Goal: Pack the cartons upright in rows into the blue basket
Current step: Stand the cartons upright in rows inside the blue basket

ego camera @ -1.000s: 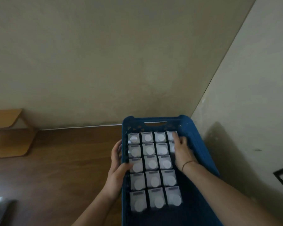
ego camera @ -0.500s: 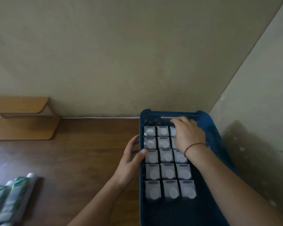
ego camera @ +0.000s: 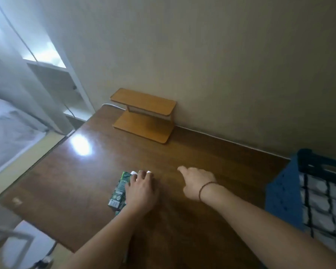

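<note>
Green cartons (ego camera: 119, 192) with white caps lie flat on the brown table (ego camera: 81, 183), left of centre. My left hand (ego camera: 142, 191) rests on top of them, fingers spread over the caps; whether it grips one I cannot tell. My right hand (ego camera: 197, 182), with a dark band on the wrist, hovers over bare table to the right, forefinger stretched out, holding nothing. The blue basket (ego camera: 281, 195) stands at the right edge, with rows of upright cartons (ego camera: 322, 202) showing their white tops inside.
A small two-level wooden stand (ego camera: 144, 115) sits against the wall at the back of the table. The table's left edge (ego camera: 31, 164) runs diagonally, with a white shelf unit (ego camera: 54, 78) and a bed beyond it. A white object (ego camera: 27, 247) lies on the floor below.
The view has swung left, away from the basket. Both hands left the basket: the left now lies on the flat green cartons, the right hangs over the table.
</note>
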### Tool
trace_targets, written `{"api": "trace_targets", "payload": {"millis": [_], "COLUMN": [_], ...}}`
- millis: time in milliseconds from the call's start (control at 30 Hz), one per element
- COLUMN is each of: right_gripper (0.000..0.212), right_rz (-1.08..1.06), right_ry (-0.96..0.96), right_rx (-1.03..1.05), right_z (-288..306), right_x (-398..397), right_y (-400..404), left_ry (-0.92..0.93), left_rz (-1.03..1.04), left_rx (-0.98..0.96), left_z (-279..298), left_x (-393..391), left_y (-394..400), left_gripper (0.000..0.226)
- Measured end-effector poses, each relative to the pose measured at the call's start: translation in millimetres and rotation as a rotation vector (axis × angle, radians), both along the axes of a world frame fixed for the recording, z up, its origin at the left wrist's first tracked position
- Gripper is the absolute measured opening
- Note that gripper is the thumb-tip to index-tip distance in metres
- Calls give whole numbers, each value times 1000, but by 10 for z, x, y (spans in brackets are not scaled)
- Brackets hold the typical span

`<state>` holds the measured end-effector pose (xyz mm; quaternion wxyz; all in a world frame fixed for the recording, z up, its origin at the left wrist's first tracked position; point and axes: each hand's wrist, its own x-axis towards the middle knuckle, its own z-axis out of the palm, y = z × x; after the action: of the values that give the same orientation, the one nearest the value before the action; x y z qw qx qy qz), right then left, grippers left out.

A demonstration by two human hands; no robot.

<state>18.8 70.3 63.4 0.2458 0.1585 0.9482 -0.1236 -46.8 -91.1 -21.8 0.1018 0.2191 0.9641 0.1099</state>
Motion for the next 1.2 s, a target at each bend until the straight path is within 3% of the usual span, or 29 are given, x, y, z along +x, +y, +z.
{"api": "trace_targets", "payload": {"millis": [167, 267, 367, 433, 533, 700, 800, 933, 1067, 1200], "right_gripper": [65, 67, 73, 84, 81, 48, 41, 49, 45, 34], "right_rz": [-183, -303, -417, -487, -478, -374, -377, -583, -814, -966], "right_ry": [-111, -84, -23, 20, 92, 409, 572, 905, 1232, 1412], "right_rx": [-266, -357, -457, -629, -811, -507, -317, -264, -82, 97], "right_z": [-519, -719, -790, -749, -606, -236, 119, 535, 795, 854], "right_x": [-431, -555, -590, -559, -451, -81, 328, 1150, 2035, 2747], "right_y": [-371, -441, -400, -324, -217, 41, 342, 872, 1278, 1620], "left_ry": [37, 57, 105, 153, 80, -42, -206, -328, -557, -786], "left_rz": [-77, -173, -257, -331, -406, -560, -542, -582, -670, -685], "left_rx": [-317, -331, -160, 7, 431, 777, 902, 879, 836, 784], "left_z": [-121, -200, -294, -386, -400, -90, 43, 221, 438, 573], "left_x": [-418, -553, -538, -500, -473, -299, -65, 361, 863, 1263], "left_y": [-321, -273, -242, -230, -137, 220, 499, 1018, 1520, 1971], "left_gripper": [92, 91, 77, 73, 70, 85, 79, 52, 57, 62]}}
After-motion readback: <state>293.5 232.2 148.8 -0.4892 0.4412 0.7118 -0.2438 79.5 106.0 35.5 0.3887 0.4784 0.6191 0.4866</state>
